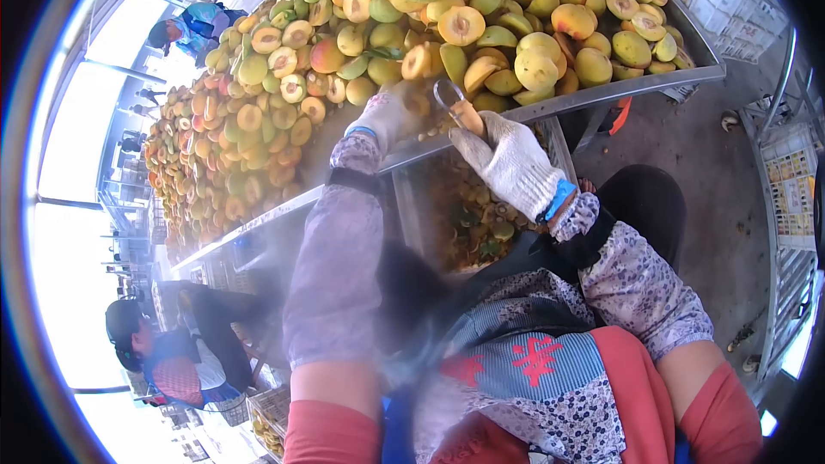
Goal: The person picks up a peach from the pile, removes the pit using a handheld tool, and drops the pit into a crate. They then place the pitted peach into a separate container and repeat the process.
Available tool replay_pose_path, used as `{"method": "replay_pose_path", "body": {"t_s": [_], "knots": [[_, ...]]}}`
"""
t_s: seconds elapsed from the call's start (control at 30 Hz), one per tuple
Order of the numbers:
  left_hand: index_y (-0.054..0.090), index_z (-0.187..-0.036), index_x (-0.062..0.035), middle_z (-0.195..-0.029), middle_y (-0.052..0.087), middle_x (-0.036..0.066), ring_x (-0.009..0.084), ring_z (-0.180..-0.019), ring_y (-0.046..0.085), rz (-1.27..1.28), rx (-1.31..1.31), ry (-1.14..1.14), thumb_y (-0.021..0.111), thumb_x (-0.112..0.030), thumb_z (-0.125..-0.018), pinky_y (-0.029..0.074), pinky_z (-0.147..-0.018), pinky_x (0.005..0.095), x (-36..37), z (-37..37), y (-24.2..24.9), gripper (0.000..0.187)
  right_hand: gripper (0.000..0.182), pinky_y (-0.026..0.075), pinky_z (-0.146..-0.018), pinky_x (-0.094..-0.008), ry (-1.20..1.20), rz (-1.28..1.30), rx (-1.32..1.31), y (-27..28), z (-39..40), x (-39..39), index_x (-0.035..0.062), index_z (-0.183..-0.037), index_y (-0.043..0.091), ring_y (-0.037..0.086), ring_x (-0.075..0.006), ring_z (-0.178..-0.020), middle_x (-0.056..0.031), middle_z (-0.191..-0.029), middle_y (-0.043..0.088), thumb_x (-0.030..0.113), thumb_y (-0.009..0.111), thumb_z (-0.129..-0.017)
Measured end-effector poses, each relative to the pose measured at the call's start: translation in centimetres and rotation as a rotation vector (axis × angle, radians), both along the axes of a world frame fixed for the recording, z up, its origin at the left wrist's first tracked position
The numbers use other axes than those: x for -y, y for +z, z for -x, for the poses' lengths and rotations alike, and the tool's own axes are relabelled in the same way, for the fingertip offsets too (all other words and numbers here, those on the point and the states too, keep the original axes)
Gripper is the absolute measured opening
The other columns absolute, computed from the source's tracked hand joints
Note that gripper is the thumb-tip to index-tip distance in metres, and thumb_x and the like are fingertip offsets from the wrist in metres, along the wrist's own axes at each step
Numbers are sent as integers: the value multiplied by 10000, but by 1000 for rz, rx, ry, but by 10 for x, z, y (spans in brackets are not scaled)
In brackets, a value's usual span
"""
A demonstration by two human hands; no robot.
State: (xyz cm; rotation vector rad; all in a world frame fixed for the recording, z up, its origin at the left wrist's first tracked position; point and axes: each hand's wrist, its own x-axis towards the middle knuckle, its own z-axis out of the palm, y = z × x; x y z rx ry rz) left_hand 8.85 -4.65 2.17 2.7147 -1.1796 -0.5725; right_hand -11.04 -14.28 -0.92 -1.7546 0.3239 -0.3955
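My right hand [507, 159], in a white knit glove, is closed round the short wooden handle of a loop-bladed pitting knife [467, 115]. Its metal ring points up toward the fruit. My left hand [381, 118], also gloved, reaches over the metal rim of the table among the fruit. A blurred peach half [416, 101] lies right beside its fingers; haze on the lens hides whether they grip it. In front of both hands rises a big heap of yellow-green peaches [537, 69], many halved, some showing stone hollows [461, 26].
The metal table rim [627, 86] runs across in front of me. Below it, a bin [481, 215] holds fruit scraps. White crates [718, 0] are stacked at the right. One person [185, 361] sits at lower left, another [193, 30] is at upper left.
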Motion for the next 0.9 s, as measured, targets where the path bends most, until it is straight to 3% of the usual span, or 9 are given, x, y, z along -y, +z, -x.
{"method": "replay_pose_path", "body": {"t_s": [0.07,0.13,0.2,0.27,0.37,0.47,0.67,0.77,0.9], "knots": [[589,-1267,-48,-1167,641,186,312,-1106,619,-70,17,18,778,-326,-790,506,-960,393,-17,2,-10,583,297,504,-758,-385,-22,48,-23,-1,-2,-1,-25,-1040,648,663,-360,-832,-222,-884,680,261,620,-964],[561,-1305,-34,-1203,631,151,285,-1117,605,655,-372,-4,805,-230,-775,498,-972,347,-43,-7,-31,615,286,504,-721,-377,-50,46,54,-12,-8,-8,0,-1026,660,659,-322,-778,-191,-831,676,277,631,-959],[535,-1298,-7,-1162,621,109,189,-1056,597,825,-583,305,848,-110,-716,505,-921,301,-55,16,-25,669,272,508,-691,-359,-16,-35,78,-10,-10,-13,17,-1003,674,659,-281,-733,-162,-790,678,282,643,-955],[429,-1346,27,-1181,587,123,184,-1015,629,890,-582,247,667,77,-813,534,-882,295,-67,38,-17,586,301,511,-774,-384,62,-92,44,-8,-11,-21,-11,-1081,658,679,-339,-854,-211,-895,695,264,623,-965],[408,-1382,-7,-1231,559,103,185,-1086,595,936,-297,350,648,96,-820,516,-916,294,-68,55,-34,619,327,514,-791,-398,91,19,-22,-8,-16,-30,-15,-1095,661,673,-377,-900,-239,-935,692,278,626,-955],[398,-1411,-38,-1259,543,87,183,-1141,563,1142,-552,263,623,122,-827,508,-929,293,-70,72,-32,645,364,511,-813,-418,110,71,-59,-2,-17,-31,-15,-1131,656,655,-414,-944,-264,-969,682,302,612,-957],[405,-1406,-54,-1302,538,138,281,-1189,574,1430,-1221,401,569,-171,-981,537,-946,429,-80,85,1,470,335,499,-691,-435,89,-23,-69,-7,-27,-33,4,-1033,655,656,-416,-827,-236,-828,672,327,632,-947],[456,-1309,-30,-1289,571,171,346,-1279,523,1695,-1415,465,511,-297,-1030,504,-990,482,-87,68,-22,390,286,504,-678,-482,25,411,98,-17,-26,-40,44,-1020,647,653,-424,-815,-228,-822,672,314,658,-928],[486,-1296,-21,-1301,571,173,328,-1283,520,1700,-1163,377,503,-332,-1026,460,-1038,495,-78,74,-36,412,319,502,-684,-511,81,479,-53,-15,-24,-46,58,-942,622,645,-426,-770,-218,-778,657,377,612,-940]]}}
